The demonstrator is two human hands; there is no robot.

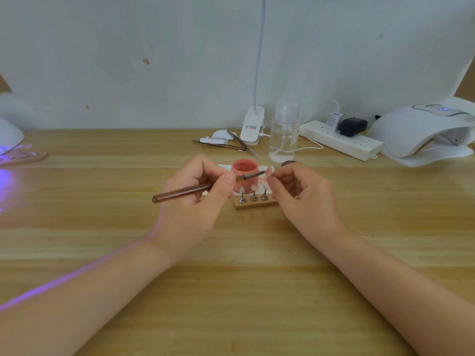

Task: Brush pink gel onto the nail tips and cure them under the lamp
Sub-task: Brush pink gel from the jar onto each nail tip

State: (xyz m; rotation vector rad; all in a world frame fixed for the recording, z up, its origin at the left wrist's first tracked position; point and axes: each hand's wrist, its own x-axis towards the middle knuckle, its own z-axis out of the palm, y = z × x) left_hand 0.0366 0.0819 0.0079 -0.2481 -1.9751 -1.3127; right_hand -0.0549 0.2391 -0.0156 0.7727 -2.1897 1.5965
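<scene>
Wooden desk (pixel 231 291) under both forearms. Large white curing lamp (pixel 421 134) far out to the right of the right hand, mouth open toward the desk; a second lamp (pixel 7 134) well off to the left of the left hand, glowing violet over a strip of nail tips (pixel 24 156). Beyond the hands: power strip (pixel 341 142), clear pump bottle (pixel 284 132), clip-on desk light (pixel 253 129), tweezers (pixel 226 145) on scraps of white wipe.

Between the two hands and just beyond them, open pot of pink gel (pixel 244 177). Just nearer than the pot, small wooden stand (pixel 255 203) with three nail tips (pixel 254 188) on metal pegs, one looking pink already, two pale.

Left hand (pixel 195 201) curled, thumb and fingers pinching the gel brush (pixel 203 188) near the ferrule, handle trailing out to the left, bristle end over the pot. Right hand (pixel 305 196) curled, thumb and forefinger pinching a single nail tip (pixel 267 173) right at the brush's bristles; peg beneath it hidden, cannot tell.

Nail tip likely featherweight, thin, springy plastic, slick once coated: best held by its peg or bare edges, never the wet face. Gel probably thick and sticky, so light strokes. Brush stiff and light, steadiest gripped close to the ferrule.
</scene>
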